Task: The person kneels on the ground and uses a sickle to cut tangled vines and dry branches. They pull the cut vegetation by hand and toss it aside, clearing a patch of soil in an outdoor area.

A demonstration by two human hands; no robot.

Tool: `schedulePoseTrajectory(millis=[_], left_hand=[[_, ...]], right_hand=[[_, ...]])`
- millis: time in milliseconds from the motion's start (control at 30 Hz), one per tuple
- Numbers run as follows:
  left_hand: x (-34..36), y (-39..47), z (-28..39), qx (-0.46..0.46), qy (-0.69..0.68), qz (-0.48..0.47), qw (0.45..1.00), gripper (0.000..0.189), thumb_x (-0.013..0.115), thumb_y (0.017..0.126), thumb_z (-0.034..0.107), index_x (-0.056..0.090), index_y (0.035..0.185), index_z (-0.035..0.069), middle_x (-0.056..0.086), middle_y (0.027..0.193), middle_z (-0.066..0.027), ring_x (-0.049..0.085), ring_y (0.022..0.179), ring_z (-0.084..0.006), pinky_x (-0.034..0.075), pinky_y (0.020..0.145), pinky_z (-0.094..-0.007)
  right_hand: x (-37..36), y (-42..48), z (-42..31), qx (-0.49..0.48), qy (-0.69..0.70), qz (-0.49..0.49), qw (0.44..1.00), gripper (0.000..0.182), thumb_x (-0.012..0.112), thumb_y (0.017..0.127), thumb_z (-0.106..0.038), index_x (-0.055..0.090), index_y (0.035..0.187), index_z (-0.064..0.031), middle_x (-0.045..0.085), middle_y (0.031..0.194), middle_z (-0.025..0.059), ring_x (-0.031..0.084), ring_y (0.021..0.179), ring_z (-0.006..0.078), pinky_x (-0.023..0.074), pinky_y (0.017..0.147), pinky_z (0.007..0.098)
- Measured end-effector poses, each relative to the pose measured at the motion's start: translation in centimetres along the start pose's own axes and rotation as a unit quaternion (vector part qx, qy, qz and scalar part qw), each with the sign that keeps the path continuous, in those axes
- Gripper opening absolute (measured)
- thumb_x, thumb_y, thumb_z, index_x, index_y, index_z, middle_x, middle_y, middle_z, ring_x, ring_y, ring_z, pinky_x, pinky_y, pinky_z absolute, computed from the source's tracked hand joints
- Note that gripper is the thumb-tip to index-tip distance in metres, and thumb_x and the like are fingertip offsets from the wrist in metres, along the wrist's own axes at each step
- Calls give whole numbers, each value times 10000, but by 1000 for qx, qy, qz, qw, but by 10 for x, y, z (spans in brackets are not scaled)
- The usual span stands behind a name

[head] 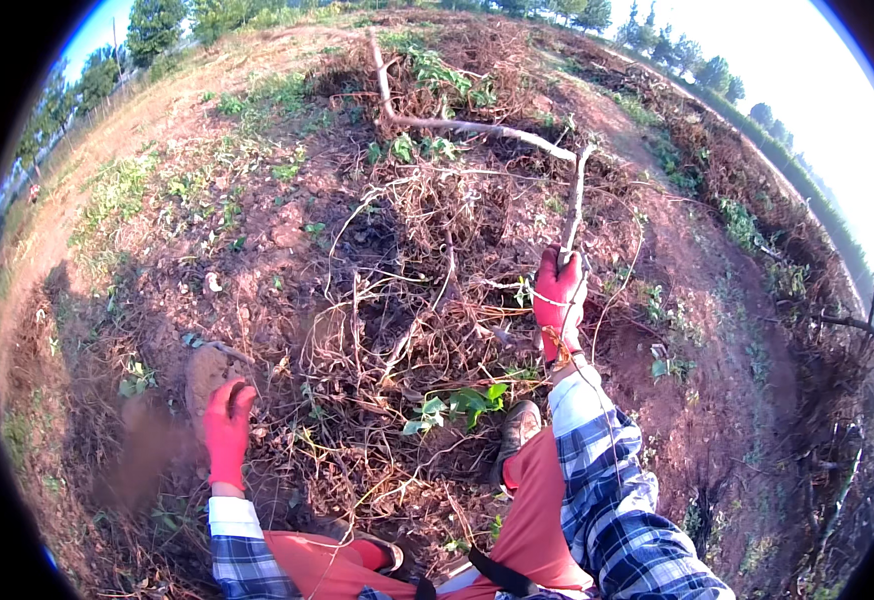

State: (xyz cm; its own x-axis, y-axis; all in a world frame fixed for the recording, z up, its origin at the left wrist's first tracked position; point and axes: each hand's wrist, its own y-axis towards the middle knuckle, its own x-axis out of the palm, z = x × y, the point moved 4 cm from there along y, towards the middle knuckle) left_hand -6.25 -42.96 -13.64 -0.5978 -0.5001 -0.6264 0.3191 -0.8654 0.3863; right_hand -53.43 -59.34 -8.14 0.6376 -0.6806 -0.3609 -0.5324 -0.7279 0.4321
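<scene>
My right hand (559, 304), in a red glove, is closed around the lower end of a crooked branch (482, 129). From the fist the branch rises to a fork, then bends left and up over the ground. A thin dry vine crosses the back of this glove. My left hand (228, 431), also gloved in red, is low on the left with its fingers curled. It overlaps a rounded brown lump (200, 375), a tuber or soil clod; I cannot tell whether the fingers grip it. Tangled dry vines (407, 330) lie between my hands.
My shoe (521, 431) stands among the vines, beside green leaves (474, 405). Heaped dry vines (452, 67) run ahead, with another vine row (696, 176) to the right. A dark dead branch (857, 324) sticks out at the far right. A brown blur (144, 454) is left of my left hand.
</scene>
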Motion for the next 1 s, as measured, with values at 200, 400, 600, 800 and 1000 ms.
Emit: schedulePoseTrajectory(millis=[200,400,600,800,1000], left_hand=[[23,4,15,38,1,-29,999,261,637,815,212,614,1004,35,620,947,-143,601,859,-267,466,754,-337],[37,9,39,69,4,-47,996,248,644,799,195,617,991,40,619,929,-168,596,845,-324,470,740,-365],[61,10,47,54,20,-103,993,213,636,796,163,622,973,44,617,917,-161,602,839,-319,474,729,-358],[77,6,50,78,0,-155,985,207,643,788,151,614,958,36,612,933,-158,603,829,-314,479,702,-366],[82,3,51,99,-2,-176,979,202,637,795,172,614,955,50,614,933,-147,605,829,-300,480,695,-364]], right_hand=[[31,-4,47,84,279,-83,953,163,556,878,-190,534,913,-32,494,586,6,464,439,93,409,389,236],[-3,-9,-9,80,420,-35,903,191,530,901,-204,532,989,-35,469,624,-5,486,483,108,411,432,254],[-15,-4,7,115,428,10,896,189,540,890,-220,525,904,-32,451,548,0,431,416,97,397,399,248],[-43,20,10,26,381,119,916,131,569,882,-181,551,920,-56,450,631,-35,414,484,73,358,444,226],[-53,20,61,198,507,52,837,167,508,889,-175,507,798,-35,483,565,45,502,487,166,467,479,335]])
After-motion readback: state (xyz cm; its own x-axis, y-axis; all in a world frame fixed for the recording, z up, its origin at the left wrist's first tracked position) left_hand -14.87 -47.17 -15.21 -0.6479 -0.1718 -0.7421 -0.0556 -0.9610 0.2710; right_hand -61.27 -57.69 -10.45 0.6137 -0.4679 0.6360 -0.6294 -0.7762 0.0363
